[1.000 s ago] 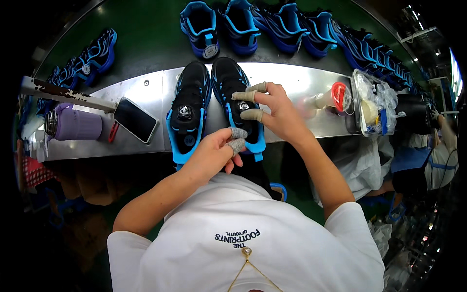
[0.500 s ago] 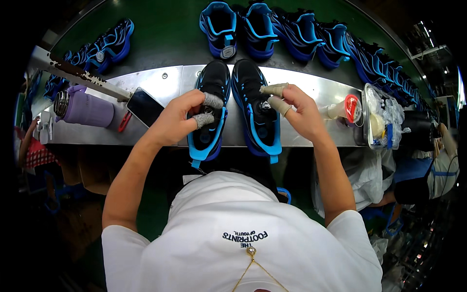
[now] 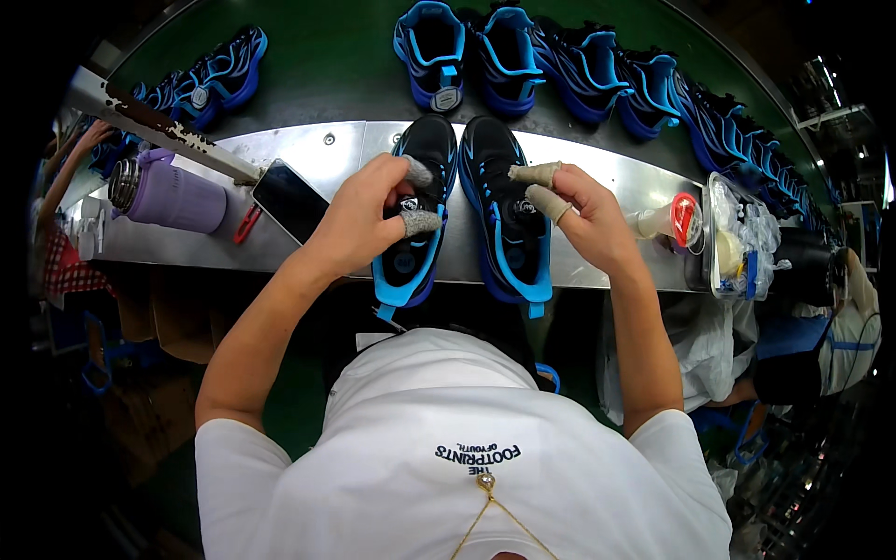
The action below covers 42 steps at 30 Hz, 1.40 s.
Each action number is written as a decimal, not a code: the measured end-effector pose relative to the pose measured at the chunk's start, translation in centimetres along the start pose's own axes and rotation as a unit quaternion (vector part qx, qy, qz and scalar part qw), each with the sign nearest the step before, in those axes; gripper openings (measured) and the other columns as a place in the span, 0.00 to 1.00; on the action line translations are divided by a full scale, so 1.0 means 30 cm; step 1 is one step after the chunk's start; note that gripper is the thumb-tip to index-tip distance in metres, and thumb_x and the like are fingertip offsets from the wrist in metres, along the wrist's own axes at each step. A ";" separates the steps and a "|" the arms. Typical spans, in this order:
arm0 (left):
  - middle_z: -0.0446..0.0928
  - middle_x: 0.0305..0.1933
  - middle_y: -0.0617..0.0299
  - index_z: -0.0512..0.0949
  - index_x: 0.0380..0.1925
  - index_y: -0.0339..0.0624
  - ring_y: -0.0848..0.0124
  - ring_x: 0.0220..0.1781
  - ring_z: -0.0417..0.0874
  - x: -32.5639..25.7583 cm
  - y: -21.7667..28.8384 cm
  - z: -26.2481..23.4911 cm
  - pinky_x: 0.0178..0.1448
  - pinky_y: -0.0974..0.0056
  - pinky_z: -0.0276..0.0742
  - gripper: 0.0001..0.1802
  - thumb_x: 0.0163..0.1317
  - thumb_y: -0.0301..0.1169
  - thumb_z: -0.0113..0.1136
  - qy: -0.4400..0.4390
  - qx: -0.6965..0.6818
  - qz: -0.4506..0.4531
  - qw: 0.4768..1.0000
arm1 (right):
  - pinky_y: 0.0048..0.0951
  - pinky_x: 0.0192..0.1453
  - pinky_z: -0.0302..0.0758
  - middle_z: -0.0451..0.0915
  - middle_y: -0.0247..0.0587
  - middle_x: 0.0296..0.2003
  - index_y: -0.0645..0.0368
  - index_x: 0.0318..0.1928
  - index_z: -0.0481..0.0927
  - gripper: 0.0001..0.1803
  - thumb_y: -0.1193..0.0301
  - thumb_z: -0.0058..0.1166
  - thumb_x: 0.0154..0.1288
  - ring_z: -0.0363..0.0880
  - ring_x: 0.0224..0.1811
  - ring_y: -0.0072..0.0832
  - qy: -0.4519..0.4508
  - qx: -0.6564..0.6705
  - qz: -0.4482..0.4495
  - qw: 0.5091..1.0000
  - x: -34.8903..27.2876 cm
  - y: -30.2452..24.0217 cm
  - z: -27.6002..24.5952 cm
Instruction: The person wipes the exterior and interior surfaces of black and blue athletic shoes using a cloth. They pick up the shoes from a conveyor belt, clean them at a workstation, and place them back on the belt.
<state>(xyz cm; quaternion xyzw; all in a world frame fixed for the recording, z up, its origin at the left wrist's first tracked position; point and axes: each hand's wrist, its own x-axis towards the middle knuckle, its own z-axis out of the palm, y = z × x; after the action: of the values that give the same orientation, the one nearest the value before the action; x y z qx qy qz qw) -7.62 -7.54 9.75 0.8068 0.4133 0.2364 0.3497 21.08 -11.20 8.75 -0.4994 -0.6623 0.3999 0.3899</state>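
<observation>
A pair of black sneakers with bright blue trim stands on the steel bench edge, heels toward me. My left hand is at the left sneaker, its thumb and forefinger in grey cloth finger covers. These two fingers are apart on either side of the tongue, with a small round badge showing between them. Over the right sneaker, my right hand has its thumb and forefinger, in beige covers, slightly apart beside the laces. Whether those tips touch the shoe is unclear.
More sneakers line the green belt beyond. A purple flask, a phone and a red tool sit left, under a chipped metal bar. Right are a red-topped cup and a tray of plastic bits. Other people work at both sides.
My left thumb and forefinger have shifted on the left sneaker, uncovering the badge on its tongue. My right hand keeps nearly the same pose. The whole view has shifted slightly.
</observation>
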 end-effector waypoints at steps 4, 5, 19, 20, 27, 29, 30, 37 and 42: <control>0.73 0.36 0.67 0.75 0.56 0.38 0.75 0.38 0.68 -0.011 -0.037 -0.036 0.52 0.71 0.68 0.27 0.55 0.28 0.69 -0.089 -0.086 -0.046 0.991 | 0.24 0.46 0.71 0.80 0.36 0.39 0.59 0.52 0.84 0.14 0.73 0.58 0.67 0.75 0.40 0.22 -0.003 -0.036 -0.028 0.999 0.006 -0.016 -0.013; 0.74 0.37 0.67 0.75 0.57 0.38 0.75 0.38 0.68 -0.010 -0.044 -0.047 0.53 0.71 0.68 0.26 0.56 0.27 0.67 -0.119 -0.120 -0.045 0.985 | 0.24 0.46 0.71 0.80 0.36 0.39 0.59 0.52 0.84 0.14 0.73 0.58 0.67 0.75 0.39 0.23 -0.004 -0.027 -0.019 0.999 0.009 -0.016 -0.017; 0.77 0.41 0.61 0.78 0.57 0.45 0.67 0.45 0.75 0.007 -0.095 -0.041 0.56 0.64 0.71 0.26 0.57 0.33 0.68 -0.111 -0.133 0.057 0.983 | 0.27 0.51 0.74 0.80 0.41 0.43 0.59 0.50 0.84 0.13 0.75 0.57 0.66 0.78 0.45 0.30 0.012 -0.073 -0.086 0.994 0.019 -0.107 0.044; 0.77 0.40 0.61 0.79 0.55 0.45 0.67 0.45 0.74 0.012 -0.092 -0.052 0.56 0.64 0.71 0.23 0.58 0.33 0.67 -0.137 -0.103 0.054 0.984 | 0.28 0.52 0.74 0.80 0.41 0.44 0.59 0.50 0.84 0.13 0.75 0.57 0.66 0.79 0.46 0.31 -0.002 -0.060 -0.097 0.994 0.026 -0.119 0.059; 0.77 0.37 0.64 0.80 0.42 0.37 0.73 0.39 0.73 -0.042 -0.029 -0.044 0.47 0.68 0.70 0.11 0.62 0.31 0.63 0.070 -0.010 -0.090 0.993 | 0.30 0.50 0.74 0.77 0.42 0.39 0.57 0.53 0.83 0.15 0.74 0.59 0.65 0.78 0.43 0.35 -0.062 -0.045 -0.085 0.993 0.025 -0.156 0.183; 0.77 0.34 0.64 0.79 0.40 0.37 0.76 0.32 0.74 -0.095 -0.025 -0.016 0.41 0.71 0.70 0.08 0.66 0.30 0.59 0.130 -0.032 -0.067 0.989 | 0.28 0.48 0.74 0.76 0.40 0.37 0.56 0.54 0.83 0.16 0.75 0.59 0.65 0.77 0.42 0.32 -0.074 -0.062 -0.060 0.994 0.033 -0.168 0.199; 0.77 0.33 0.63 0.79 0.40 0.37 0.77 0.31 0.75 -0.130 -0.015 -0.019 0.37 0.72 0.71 0.09 0.68 0.31 0.56 0.110 -0.144 -0.173 0.968 | 0.29 0.46 0.73 0.74 0.39 0.35 0.53 0.54 0.83 0.17 0.74 0.60 0.64 0.75 0.39 0.32 -0.073 -0.080 -0.061 0.992 0.044 -0.169 0.205; 0.80 0.54 0.44 0.75 0.52 0.30 0.73 0.33 0.83 -0.229 0.061 0.041 0.25 0.75 0.75 0.16 0.74 0.32 0.47 0.036 -0.553 -0.326 0.766 | 0.34 0.44 0.73 0.72 0.43 0.34 0.51 0.51 0.84 0.18 0.69 0.65 0.59 0.74 0.37 0.38 -0.171 -0.100 -0.116 0.973 0.162 -0.117 0.271; 0.79 0.53 0.45 0.74 0.53 0.27 0.66 0.37 0.85 -0.236 0.023 0.073 0.27 0.70 0.78 0.17 0.74 0.31 0.46 0.053 -0.606 -0.300 0.735 | 0.32 0.46 0.74 0.74 0.40 0.34 0.49 0.52 0.84 0.20 0.68 0.66 0.57 0.75 0.41 0.34 -0.076 -0.120 -0.036 0.989 0.107 -0.119 0.348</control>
<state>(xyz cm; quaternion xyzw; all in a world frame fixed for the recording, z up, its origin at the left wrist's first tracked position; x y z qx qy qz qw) -9.66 -14.52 8.22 0.2443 0.4214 0.3622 0.7947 9.64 -10.19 8.50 -0.4861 -0.7509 0.3404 0.2899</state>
